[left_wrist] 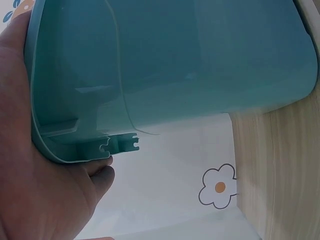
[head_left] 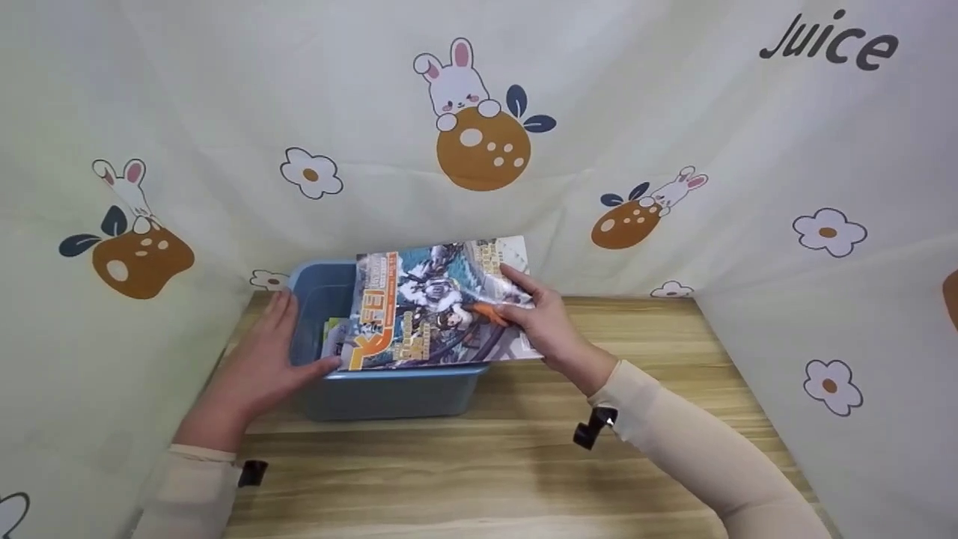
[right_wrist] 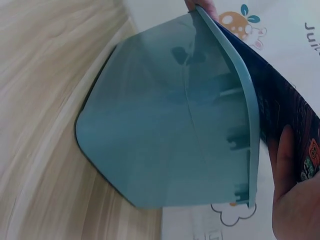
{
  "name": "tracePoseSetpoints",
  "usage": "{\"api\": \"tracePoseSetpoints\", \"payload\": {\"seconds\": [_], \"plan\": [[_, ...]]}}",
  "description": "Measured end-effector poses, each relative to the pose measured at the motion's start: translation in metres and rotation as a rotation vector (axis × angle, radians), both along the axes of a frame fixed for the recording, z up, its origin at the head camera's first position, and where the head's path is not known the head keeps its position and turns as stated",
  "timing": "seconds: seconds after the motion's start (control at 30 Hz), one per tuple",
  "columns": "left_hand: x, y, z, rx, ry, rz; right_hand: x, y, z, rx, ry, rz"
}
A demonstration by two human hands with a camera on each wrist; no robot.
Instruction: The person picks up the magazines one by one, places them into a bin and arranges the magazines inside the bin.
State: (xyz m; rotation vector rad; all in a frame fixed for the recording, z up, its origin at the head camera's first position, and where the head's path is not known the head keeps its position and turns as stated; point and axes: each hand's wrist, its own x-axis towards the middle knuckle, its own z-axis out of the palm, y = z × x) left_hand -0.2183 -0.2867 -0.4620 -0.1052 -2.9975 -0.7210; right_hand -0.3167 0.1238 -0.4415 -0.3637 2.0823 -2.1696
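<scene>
A blue plastic bin [head_left: 389,395] stands on the table. My left hand [head_left: 258,367] grips its left side, the thumb reaching along the front rim and the fingertips at the left rim. In the left wrist view the same hand [left_wrist: 55,195] lies along the rim of the bin [left_wrist: 190,60]. My right hand [head_left: 554,322] holds a glossy illustrated magazine [head_left: 441,307] by its right edge, fingers beneath and thumb on the cover. The magazine lies across the bin's opening, covering most of it. In the right wrist view its dark underside [right_wrist: 270,95] shows above the rim.
Some papers [head_left: 334,337] show inside the bin at its left end. The wood-grain table [head_left: 479,479] extends in front and to the right. A printed cloth [head_left: 359,112] with rabbits and flowers hangs close behind the bin and at both sides.
</scene>
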Motion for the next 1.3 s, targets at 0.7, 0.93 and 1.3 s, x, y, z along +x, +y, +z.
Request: {"api": "tracePoseSetpoints", "payload": {"seconds": [0.7,0.93,1.3], "plan": [[0.001,-0.001,-0.001,-0.011,0.027,-0.008,0.001,-0.044,0.000,-0.034,0.027,0.042],[-0.001,0.000,0.001,-0.008,0.020,-0.008,-0.001,-0.056,0.002,-0.023,0.026,0.058],[0.000,-0.001,0.000,-0.012,0.029,-0.011,0.004,-0.073,0.008,-0.016,0.010,0.109]]}}
